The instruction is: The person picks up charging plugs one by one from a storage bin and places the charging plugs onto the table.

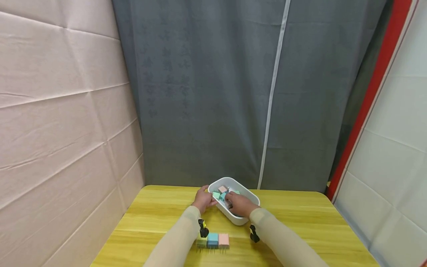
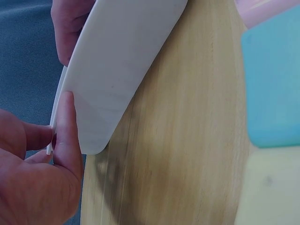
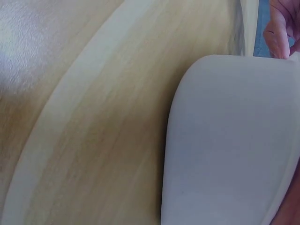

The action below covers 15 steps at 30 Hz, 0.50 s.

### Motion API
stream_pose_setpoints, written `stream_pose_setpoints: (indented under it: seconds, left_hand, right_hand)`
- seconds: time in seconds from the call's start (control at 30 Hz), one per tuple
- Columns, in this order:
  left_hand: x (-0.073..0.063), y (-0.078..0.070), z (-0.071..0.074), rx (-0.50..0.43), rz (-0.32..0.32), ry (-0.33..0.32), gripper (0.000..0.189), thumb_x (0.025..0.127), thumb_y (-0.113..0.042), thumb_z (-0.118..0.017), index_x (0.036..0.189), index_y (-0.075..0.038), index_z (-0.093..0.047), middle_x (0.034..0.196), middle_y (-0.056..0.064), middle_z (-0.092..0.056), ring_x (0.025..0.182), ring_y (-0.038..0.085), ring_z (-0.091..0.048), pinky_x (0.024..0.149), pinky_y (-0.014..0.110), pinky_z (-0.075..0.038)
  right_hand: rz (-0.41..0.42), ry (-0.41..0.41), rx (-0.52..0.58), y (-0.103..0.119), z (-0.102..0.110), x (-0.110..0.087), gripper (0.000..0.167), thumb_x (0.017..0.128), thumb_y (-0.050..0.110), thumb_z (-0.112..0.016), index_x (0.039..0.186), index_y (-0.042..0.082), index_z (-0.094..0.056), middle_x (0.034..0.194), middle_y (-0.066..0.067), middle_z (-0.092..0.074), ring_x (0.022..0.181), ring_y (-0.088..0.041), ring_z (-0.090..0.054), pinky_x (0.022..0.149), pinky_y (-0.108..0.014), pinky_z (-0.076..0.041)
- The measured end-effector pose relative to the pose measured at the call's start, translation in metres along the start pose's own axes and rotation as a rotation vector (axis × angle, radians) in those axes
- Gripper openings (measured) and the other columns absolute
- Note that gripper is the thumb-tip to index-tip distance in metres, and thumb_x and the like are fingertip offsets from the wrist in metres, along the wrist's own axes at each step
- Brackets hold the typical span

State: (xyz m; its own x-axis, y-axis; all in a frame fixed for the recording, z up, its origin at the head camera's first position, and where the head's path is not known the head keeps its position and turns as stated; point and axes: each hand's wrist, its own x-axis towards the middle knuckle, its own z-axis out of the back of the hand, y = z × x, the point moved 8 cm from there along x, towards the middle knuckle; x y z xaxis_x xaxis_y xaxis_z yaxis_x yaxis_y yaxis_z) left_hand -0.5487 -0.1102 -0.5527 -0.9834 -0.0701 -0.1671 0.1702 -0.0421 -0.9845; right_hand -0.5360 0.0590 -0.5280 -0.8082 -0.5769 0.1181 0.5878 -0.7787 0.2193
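At the far side of the table a white plastic bin [image 1: 237,221] holds several small blocks [image 1: 216,195] in mint green, blue and pink. My left hand [image 1: 202,200] pinches the bin's rim at its left end; in the left wrist view, thumb and fingers of the left hand [image 2: 44,173] lie on both sides of that rim. My right hand [image 1: 241,204] reaches over the near right rim into the bin, its fingers down among the blocks. Its fingertips are hidden, so I cannot tell whether they hold a block.
Nearer me, a yellow-green block [image 1: 201,242], a blue block [image 1: 212,241] and a pink block [image 1: 224,241] stand side by side, with thin prongs at their front. A grey curtain [image 1: 207,111] hangs behind the wooden table [image 1: 293,222].
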Motion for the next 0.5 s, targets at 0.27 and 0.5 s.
stream_pose_setpoints:
  seconds: [0.27, 0.5]
  left_hand:
    - [0.0038, 0.0003, -0.0001, -0.019, -0.008, -0.005, 0.067, 0.106, 0.007, -0.048, 0.171, 0.0, -0.034, 0.104, 0.021, -0.066, 0.071, 0.015, -0.07, 0.076, 0.03, -0.069]
    - [-0.0002, 0.0, 0.0003, -0.009, 0.0, -0.01, 0.064, 0.107, 0.005, -0.049, 0.17, -0.001, -0.035, 0.107, 0.022, -0.066, 0.073, 0.015, -0.07, 0.076, 0.03, -0.069]
  right_hand:
    - [-0.044, 0.017, 0.029, -0.0041, -0.0037, 0.0019, 0.027, 0.097, 0.02, -0.085, 0.118, 0.014, -0.068, 0.101, 0.004, -0.06, 0.085, -0.014, -0.055, 0.08, -0.034, -0.052]
    - [-0.041, 0.029, 0.052, -0.0037, -0.0034, 0.0013, 0.022, 0.098, 0.019, -0.083, 0.113, 0.015, -0.067, 0.096, 0.003, -0.06, 0.085, -0.014, -0.055, 0.079, -0.034, -0.048]
